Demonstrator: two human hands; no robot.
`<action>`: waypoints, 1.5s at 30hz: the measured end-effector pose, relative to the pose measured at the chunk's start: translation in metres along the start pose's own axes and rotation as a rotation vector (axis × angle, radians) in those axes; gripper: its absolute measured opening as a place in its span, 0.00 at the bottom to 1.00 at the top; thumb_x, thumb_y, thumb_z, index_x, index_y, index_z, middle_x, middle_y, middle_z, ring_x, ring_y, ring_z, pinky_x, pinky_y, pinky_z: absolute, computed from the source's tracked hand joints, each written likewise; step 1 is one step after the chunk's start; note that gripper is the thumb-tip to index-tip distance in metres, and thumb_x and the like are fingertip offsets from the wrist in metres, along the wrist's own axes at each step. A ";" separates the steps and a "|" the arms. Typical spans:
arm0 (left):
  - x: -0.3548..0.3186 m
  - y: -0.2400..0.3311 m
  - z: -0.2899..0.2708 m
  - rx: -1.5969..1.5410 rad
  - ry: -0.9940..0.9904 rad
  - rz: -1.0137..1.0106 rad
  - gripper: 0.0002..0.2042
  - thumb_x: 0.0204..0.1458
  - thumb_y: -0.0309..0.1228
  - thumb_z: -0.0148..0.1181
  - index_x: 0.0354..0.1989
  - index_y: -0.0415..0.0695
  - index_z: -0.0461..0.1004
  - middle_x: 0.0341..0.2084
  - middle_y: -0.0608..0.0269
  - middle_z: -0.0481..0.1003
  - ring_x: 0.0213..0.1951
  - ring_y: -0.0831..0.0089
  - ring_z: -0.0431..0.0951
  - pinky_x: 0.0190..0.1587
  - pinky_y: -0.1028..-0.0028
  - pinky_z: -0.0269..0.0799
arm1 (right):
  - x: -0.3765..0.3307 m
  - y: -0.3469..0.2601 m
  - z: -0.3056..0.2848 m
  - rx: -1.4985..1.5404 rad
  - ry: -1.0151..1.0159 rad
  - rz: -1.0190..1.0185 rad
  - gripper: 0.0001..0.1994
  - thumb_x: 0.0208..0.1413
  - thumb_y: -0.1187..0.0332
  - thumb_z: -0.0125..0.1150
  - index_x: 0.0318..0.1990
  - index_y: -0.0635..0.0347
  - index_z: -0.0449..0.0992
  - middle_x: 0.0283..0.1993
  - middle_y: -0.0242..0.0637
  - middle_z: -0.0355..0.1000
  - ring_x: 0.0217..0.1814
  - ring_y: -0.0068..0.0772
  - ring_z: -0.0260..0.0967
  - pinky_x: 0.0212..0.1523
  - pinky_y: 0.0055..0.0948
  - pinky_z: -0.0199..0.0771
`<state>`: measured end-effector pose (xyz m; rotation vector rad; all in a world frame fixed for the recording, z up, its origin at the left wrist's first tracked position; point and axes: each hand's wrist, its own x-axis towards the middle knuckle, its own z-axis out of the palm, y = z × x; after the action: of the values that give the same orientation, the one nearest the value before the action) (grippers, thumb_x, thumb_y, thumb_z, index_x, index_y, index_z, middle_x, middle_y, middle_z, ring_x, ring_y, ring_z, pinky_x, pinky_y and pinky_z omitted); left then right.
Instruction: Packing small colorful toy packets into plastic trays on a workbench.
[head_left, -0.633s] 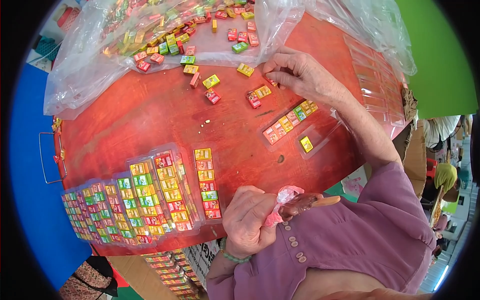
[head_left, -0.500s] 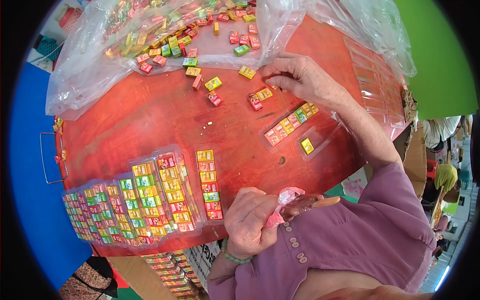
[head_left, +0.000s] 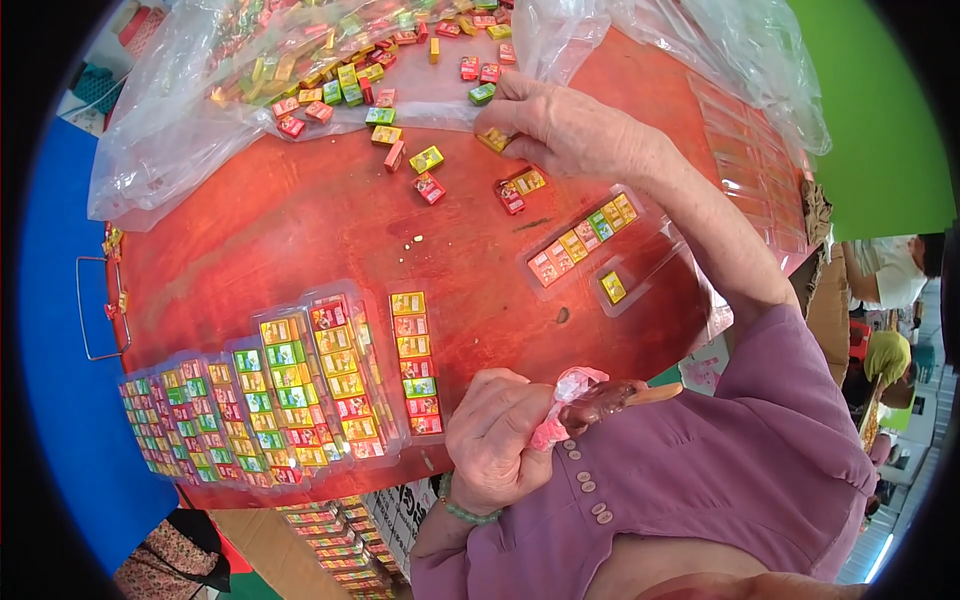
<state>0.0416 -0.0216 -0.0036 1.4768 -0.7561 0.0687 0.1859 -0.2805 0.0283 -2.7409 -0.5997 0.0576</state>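
My right hand (head_left: 570,125) reaches across the red table (head_left: 300,230) and pinches a small yellow box (head_left: 494,139) at the edge of a clear plastic sheet (head_left: 180,140) covered with several small coloured boxes. Close to my chest, my left hand (head_left: 495,440) is closed around a brown ice pop in a pink wrapper (head_left: 590,398). Between the hands lies a clear tray (head_left: 585,240) partly filled with a row of boxes, and a single yellow box (head_left: 613,288) sits in a second slot beside it.
Filled clear trays (head_left: 300,385) of boxes overlap in a row along the table's near left edge. Loose boxes (head_left: 425,175) lie in the middle. Empty clear trays (head_left: 750,160) stack at the right edge. More packs (head_left: 330,545) lie below the table. Other people (head_left: 880,300) stand at the right.
My right hand has moved left toward the plastic sheet and closed its fingers on a yellow box. The left hand with the ice pop has stayed put.
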 end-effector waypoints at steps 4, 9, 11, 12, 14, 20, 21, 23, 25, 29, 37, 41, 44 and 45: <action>-0.002 -0.001 0.000 0.004 -0.004 -0.001 0.11 0.44 0.23 0.65 0.37 0.35 0.77 0.27 0.58 0.77 0.27 0.61 0.77 0.34 0.64 0.73 | -0.001 0.004 -0.003 0.042 0.011 -0.033 0.12 0.55 0.77 0.61 0.47 0.63 0.71 0.44 0.44 0.66 0.48 0.49 0.71 0.45 0.42 0.72; 0.000 0.000 0.000 -0.006 -0.016 0.003 0.11 0.43 0.22 0.65 0.37 0.35 0.77 0.27 0.57 0.77 0.27 0.61 0.77 0.34 0.64 0.73 | -0.018 -0.005 -0.009 0.021 0.023 -0.049 0.13 0.51 0.75 0.63 0.44 0.64 0.72 0.42 0.47 0.70 0.50 0.53 0.71 0.50 0.44 0.72; 0.000 0.000 0.000 0.006 -0.018 0.006 0.11 0.43 0.22 0.65 0.37 0.35 0.77 0.27 0.57 0.77 0.27 0.61 0.77 0.34 0.64 0.73 | -0.025 -0.005 -0.008 -0.037 0.044 -0.095 0.13 0.50 0.74 0.65 0.44 0.64 0.72 0.42 0.47 0.70 0.50 0.52 0.71 0.51 0.43 0.72; 0.000 0.000 0.000 0.006 -0.018 0.005 0.11 0.43 0.22 0.65 0.37 0.35 0.77 0.27 0.57 0.77 0.27 0.61 0.77 0.34 0.64 0.73 | -0.027 -0.005 -0.006 -0.092 0.064 -0.150 0.13 0.50 0.74 0.66 0.43 0.64 0.72 0.42 0.46 0.70 0.50 0.52 0.70 0.51 0.43 0.71; 0.001 0.000 0.001 0.002 -0.015 0.002 0.12 0.42 0.21 0.64 0.37 0.35 0.77 0.27 0.57 0.77 0.27 0.61 0.77 0.34 0.64 0.73 | -0.033 -0.006 -0.008 -0.079 0.038 -0.129 0.14 0.49 0.73 0.66 0.43 0.64 0.72 0.43 0.46 0.70 0.52 0.50 0.70 0.53 0.42 0.71; 0.000 -0.001 0.000 0.008 -0.034 0.000 0.12 0.40 0.20 0.62 0.36 0.34 0.78 0.28 0.57 0.77 0.27 0.60 0.77 0.34 0.64 0.73 | -0.043 -0.004 -0.011 -0.107 0.021 -0.202 0.16 0.49 0.72 0.67 0.47 0.63 0.74 0.49 0.40 0.72 0.59 0.45 0.67 0.61 0.41 0.68; 0.000 -0.001 0.000 0.008 -0.034 -0.001 0.12 0.40 0.20 0.62 0.36 0.34 0.78 0.28 0.57 0.77 0.27 0.60 0.77 0.34 0.64 0.73 | -0.043 -0.004 -0.011 -0.120 0.015 -0.208 0.17 0.49 0.73 0.67 0.48 0.62 0.75 0.51 0.38 0.72 0.60 0.44 0.66 0.62 0.40 0.66; 0.000 0.000 -0.001 0.005 -0.039 -0.013 0.12 0.39 0.20 0.62 0.36 0.34 0.77 0.28 0.56 0.77 0.27 0.60 0.77 0.35 0.63 0.73 | -0.045 -0.010 -0.016 -0.095 -0.031 -0.180 0.18 0.48 0.73 0.68 0.48 0.62 0.75 0.52 0.38 0.72 0.60 0.44 0.66 0.63 0.40 0.66; 0.000 0.000 -0.001 0.006 -0.038 -0.014 0.12 0.39 0.20 0.61 0.36 0.34 0.77 0.28 0.56 0.77 0.27 0.60 0.77 0.35 0.63 0.73 | -0.046 -0.013 -0.018 -0.069 -0.076 -0.153 0.19 0.47 0.74 0.68 0.49 0.61 0.75 0.53 0.38 0.71 0.60 0.44 0.66 0.63 0.40 0.66; -0.001 -0.001 -0.001 0.005 -0.034 -0.016 0.13 0.38 0.20 0.61 0.36 0.34 0.77 0.28 0.56 0.77 0.27 0.60 0.77 0.35 0.63 0.74 | -0.047 -0.009 -0.017 -0.032 -0.055 -0.138 0.23 0.44 0.75 0.71 0.51 0.60 0.76 0.58 0.39 0.69 0.63 0.45 0.64 0.63 0.40 0.67; 0.001 -0.001 0.000 0.007 -0.030 -0.014 0.12 0.39 0.21 0.62 0.36 0.34 0.77 0.28 0.56 0.78 0.27 0.60 0.77 0.35 0.63 0.74 | -0.043 0.001 -0.006 0.118 -0.061 -0.165 0.20 0.45 0.72 0.72 0.49 0.61 0.77 0.58 0.39 0.70 0.63 0.46 0.66 0.61 0.40 0.69; 0.001 0.000 0.000 0.015 -0.028 -0.014 0.12 0.39 0.20 0.62 0.35 0.34 0.77 0.28 0.56 0.78 0.27 0.60 0.77 0.35 0.63 0.74 | -0.045 -0.001 -0.002 0.142 -0.045 -0.069 0.17 0.49 0.71 0.70 0.47 0.63 0.77 0.57 0.40 0.70 0.59 0.45 0.69 0.57 0.38 0.73; 0.001 0.001 0.000 0.013 -0.035 -0.014 0.12 0.38 0.20 0.62 0.35 0.34 0.77 0.28 0.55 0.77 0.27 0.59 0.77 0.35 0.63 0.74 | -0.046 -0.008 -0.001 0.109 -0.012 -0.011 0.16 0.52 0.70 0.69 0.47 0.64 0.76 0.56 0.41 0.71 0.57 0.46 0.71 0.55 0.38 0.74; 0.000 0.000 0.000 0.015 -0.033 -0.013 0.12 0.38 0.20 0.62 0.35 0.34 0.77 0.28 0.55 0.77 0.27 0.59 0.77 0.35 0.63 0.74 | -0.046 -0.011 0.001 0.102 -0.010 0.026 0.16 0.53 0.70 0.68 0.48 0.64 0.76 0.56 0.41 0.71 0.57 0.47 0.71 0.55 0.38 0.74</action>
<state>0.0421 -0.0213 -0.0033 1.5000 -0.7742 0.0402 0.1401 -0.2901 0.0297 -2.6510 -0.5486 0.1045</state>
